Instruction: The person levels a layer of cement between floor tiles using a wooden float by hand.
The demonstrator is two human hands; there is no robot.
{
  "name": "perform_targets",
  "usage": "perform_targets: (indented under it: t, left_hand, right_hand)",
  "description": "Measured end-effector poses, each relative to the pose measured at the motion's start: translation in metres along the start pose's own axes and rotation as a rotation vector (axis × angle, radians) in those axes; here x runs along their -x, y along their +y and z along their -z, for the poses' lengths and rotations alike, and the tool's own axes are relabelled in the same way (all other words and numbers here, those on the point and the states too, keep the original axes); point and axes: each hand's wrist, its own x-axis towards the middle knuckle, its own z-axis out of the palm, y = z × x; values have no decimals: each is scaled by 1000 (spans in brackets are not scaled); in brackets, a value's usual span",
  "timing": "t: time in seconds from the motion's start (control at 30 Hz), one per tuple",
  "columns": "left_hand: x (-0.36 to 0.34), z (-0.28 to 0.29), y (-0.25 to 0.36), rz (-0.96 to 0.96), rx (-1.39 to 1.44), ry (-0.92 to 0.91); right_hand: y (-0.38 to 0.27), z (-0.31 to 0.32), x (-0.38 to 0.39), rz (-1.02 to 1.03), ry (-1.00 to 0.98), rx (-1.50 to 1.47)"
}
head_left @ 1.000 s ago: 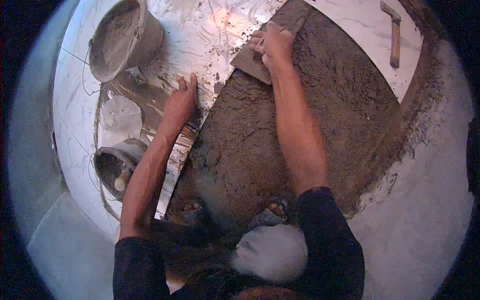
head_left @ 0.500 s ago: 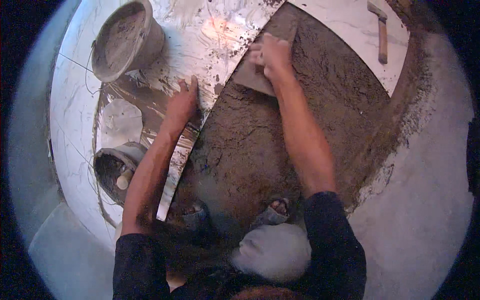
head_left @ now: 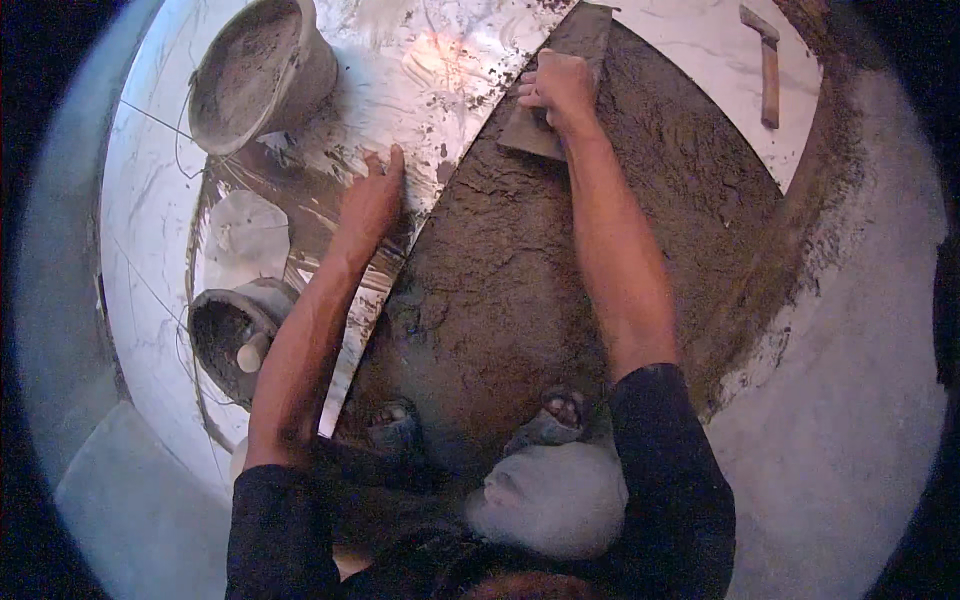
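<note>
My right hand point(head_left: 562, 88) is closed over a flat, mud-coated plastering float point(head_left: 530, 136), its grip hidden under my fingers. The float lies on the dark wet mortar point(head_left: 490, 270), at the far corner beside the tile edge. My left hand point(head_left: 370, 203) holds nothing; its fingers are apart and press on the smeared white marbled tile point(head_left: 385, 110), close to where it borders the mortar.
A bucket of grey-brown mix point(head_left: 262, 75) stands at the far left. Nearer is a smaller bucket point(head_left: 235, 340) with a light round-ended handle in it. A hammer point(head_left: 769, 75) lies on the right tile. My feet point(head_left: 562, 412) are on the mortar's near side.
My right hand has pushed the float slightly farther away and to the right over the mortar. My left hand has shifted a little to the right.
</note>
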Motion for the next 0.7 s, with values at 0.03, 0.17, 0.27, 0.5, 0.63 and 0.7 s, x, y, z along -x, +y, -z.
perform_targets:
  t: [0.03, 0.17, 0.27, 0.5, 0.63, 0.7]
  left_hand:
    - [0, -1, 0, -2, -16, 13]
    - [-2, 9, 1, 13, 7, -60]
    - [2, 13, 3, 21, 7, -81]
    - [2, 10, -1, 18, -25, -57]
    - [-2, 7, 3, 24, -35, -77]
    - [-5, -1, 3, 18, -35, -47]
  right_hand:
    - [-2, -1, -2, -33, -27, 10]
    - [-20, -13, -1, -106, 9, -29]
    - [-22, -14, 5, -92, 55, -148]
    - [-32, -24, 13, -47, 55, -155]
    - [-16, -13, 17, 0, -17, -122]
    - [-9, -2, 8, 15, -86, -119]
